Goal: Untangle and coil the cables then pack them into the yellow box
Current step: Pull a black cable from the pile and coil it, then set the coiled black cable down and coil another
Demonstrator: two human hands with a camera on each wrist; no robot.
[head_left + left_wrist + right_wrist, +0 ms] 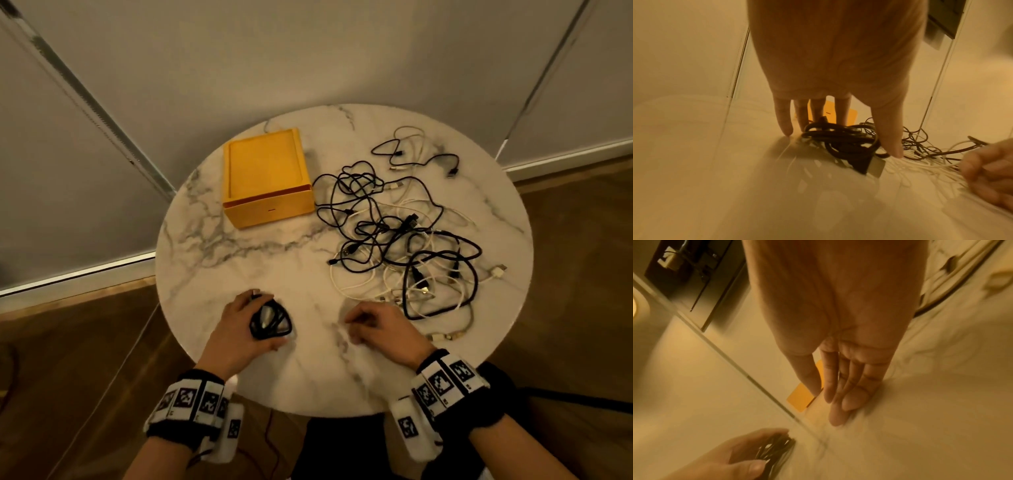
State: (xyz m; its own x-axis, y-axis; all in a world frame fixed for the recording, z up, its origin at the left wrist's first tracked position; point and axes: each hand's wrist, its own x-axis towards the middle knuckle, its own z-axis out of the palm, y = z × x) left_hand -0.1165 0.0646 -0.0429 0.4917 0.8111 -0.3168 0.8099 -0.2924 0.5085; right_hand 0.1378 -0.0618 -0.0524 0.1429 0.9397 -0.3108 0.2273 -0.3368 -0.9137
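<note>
We have one coiled black cable [270, 322] grasped in our left hand [236, 334]; our right hand [380, 329] is loosely curled and empty, the cable tangle [400, 236] at centre right waits, and the yellow box [267, 178] at upper centre looks unfilled.

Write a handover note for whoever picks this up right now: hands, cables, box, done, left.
Left hand: holds one coiled black cable against the marble table, near edge.
Right hand: holds nothing, over the table beside the tangle, fingers extended.
Yellow box: far left of the table, open, looks empty.
Tangled pile of black and white cables: right side, still knotted.
Done: one cable coiled, not packed.
Left: pack that coil, then untangle, coil and pack the rest.
</note>
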